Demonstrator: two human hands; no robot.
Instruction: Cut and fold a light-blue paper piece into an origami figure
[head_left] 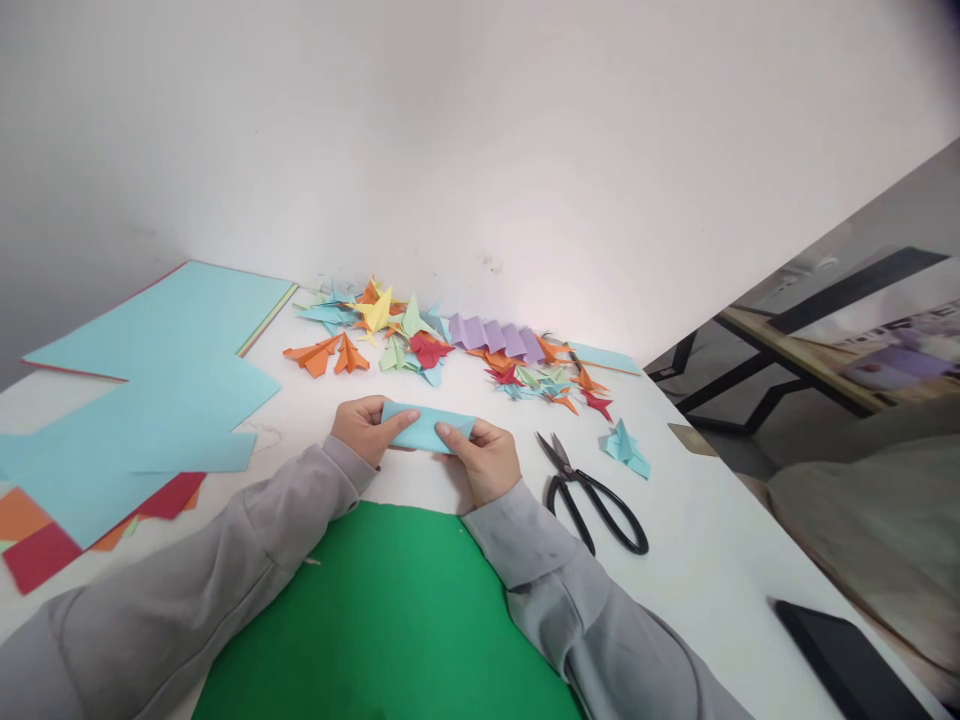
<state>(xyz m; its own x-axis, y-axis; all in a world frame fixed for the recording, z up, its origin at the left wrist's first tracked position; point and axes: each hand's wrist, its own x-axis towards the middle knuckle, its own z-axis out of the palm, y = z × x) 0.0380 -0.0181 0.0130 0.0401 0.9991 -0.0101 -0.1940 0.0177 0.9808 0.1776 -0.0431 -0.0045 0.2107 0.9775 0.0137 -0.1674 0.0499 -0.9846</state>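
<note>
Between my two hands is a light blue folded paper (426, 428), a short wide strip held above the white table. My left hand (366, 427) pinches its left end, thumb lying on the front face. At the other end my right hand (484, 457) grips it the same way, thumb pressed near the middle. The fingers behind the paper are mostly hidden. Below the hands lies a green sheet (390, 610). To the right of my right hand rest black-handled scissors (574, 475), blades apart.
Folded paper figures (375, 310) in several colours line the wall, beside a purple pleated paper (495, 337). Light blue sheets (172, 320) cover the left side, with coloured squares (45, 555) near. A blue folded figure (626, 448) and a black phone-like device (840, 650) lie at right.
</note>
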